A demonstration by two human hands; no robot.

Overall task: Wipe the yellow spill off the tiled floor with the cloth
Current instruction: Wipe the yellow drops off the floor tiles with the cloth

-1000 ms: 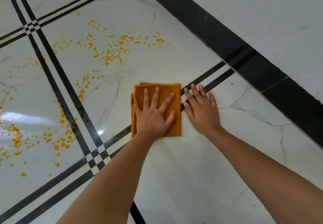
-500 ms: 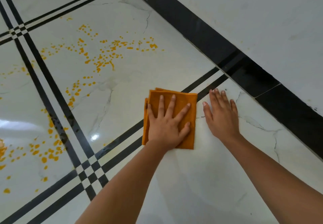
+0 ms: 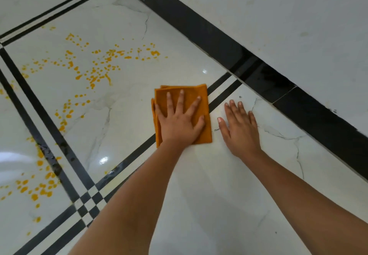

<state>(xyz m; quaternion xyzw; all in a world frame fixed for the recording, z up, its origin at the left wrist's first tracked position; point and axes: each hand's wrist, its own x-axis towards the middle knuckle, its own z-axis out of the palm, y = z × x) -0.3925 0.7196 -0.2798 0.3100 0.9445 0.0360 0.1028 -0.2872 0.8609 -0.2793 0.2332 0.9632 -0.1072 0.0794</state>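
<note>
An orange folded cloth (image 3: pixel 190 95) lies flat on the white marble floor, across a double black tile stripe (image 3: pixel 223 87). My left hand (image 3: pixel 179 123) presses down on it, palm flat and fingers spread. My right hand (image 3: pixel 241 129) rests flat on the bare tile just right of the cloth and holds nothing. The yellow spill (image 3: pixel 99 69) is a scatter of droplets on the tile to the far left of the cloth, apart from it. More yellow droplets (image 3: pixel 39 187) sit at the near left, beyond another black stripe.
A black skirting band (image 3: pixel 219 42) runs diagonally along the foot of a white wall (image 3: pixel 278 16) to the right. Black double stripes cross at a checkered joint (image 3: pixel 87 203) at the near left. The marble tiles are glossy, with grey veins.
My left hand has slid the cloth to the right, from beside the double stripe onto it. My right hand has shifted right as well. The view has turned, so the spill sits further left.
</note>
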